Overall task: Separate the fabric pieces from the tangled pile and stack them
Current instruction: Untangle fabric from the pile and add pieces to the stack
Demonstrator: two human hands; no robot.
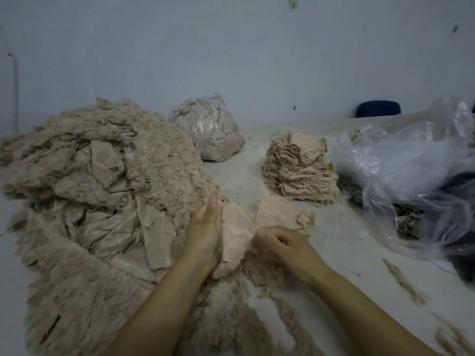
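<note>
A beige fabric piece [237,235] is held between both hands at the near edge of the tangled pile [97,201]. The fingers of the left hand [204,231] are laid along the piece's left edge, thumb side up; whether they are curled round it cannot be told, as their tips are hidden behind the cloth. The fingers of the right hand [280,242] are curled and clamped on the piece's right edge, where a second flap of the same cloth [280,214] spreads away beyond the knuckles.

The step in hand is judged to be separation: one piece is being teased free of the fuzzy, frayed mass just left of and below the fingers. Beyond the right fingers, well apart, the stack of sorted pieces [300,170] is standing on the tabletop [339,242].

Next, a pull away from the pile is called for, with loose threads shed, then a carry to the stack and a flat placement on top.

Farther out, a filled plastic bag [208,129] is seen behind, and loose clear plastic sheeting [401,160] to the right.
</note>
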